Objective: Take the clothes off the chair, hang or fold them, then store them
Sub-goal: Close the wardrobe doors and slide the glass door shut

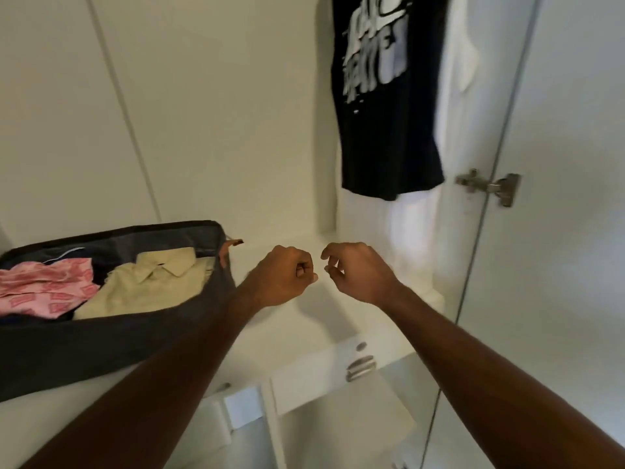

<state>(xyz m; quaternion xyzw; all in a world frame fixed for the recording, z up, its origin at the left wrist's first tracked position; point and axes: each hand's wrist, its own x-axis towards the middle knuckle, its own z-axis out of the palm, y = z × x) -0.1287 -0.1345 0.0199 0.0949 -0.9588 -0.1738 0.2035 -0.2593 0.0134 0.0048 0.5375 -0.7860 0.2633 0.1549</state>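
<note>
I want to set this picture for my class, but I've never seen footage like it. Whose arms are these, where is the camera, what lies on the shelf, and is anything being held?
There is no machine here. The one picture comes from a wide-angle camera worn on a person's head, looking forward and down, so the two bare arms are the wearer's own. They reach into an open white wardrobe. The left hand is curled into a loose fist and the right hand has loosely bent fingers; neither holds anything. On the shelf stands an open dark bag with a pink garment and a folded cream shirt inside. A black T-shirt with white print hangs above on the right, something white behind it. Below the shelf are drawers with metal handles.
</note>
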